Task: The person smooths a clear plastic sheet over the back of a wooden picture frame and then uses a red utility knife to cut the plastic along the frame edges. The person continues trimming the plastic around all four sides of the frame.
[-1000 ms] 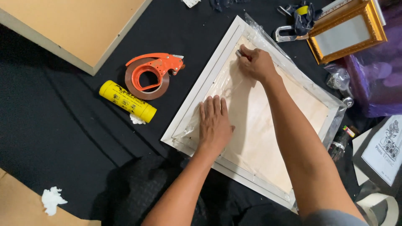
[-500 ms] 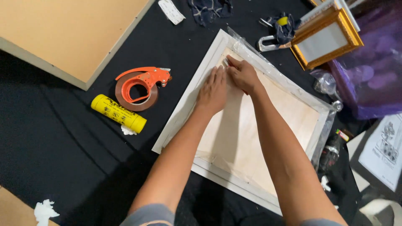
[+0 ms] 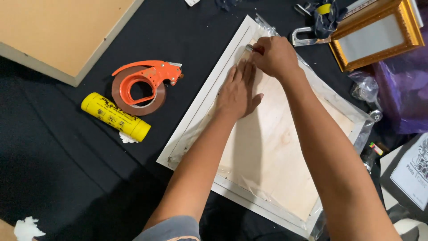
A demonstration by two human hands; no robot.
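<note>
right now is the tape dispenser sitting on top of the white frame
No, the orange tape dispenser lies on the black cloth, left of the white frame and apart from it.

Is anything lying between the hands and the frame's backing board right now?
Nothing visible. The left hand rests flat on the backing board, and the right hand presses a small tool at the white frame near its top corner. The tape dispenser and yellow tube lie off to the side.
</note>
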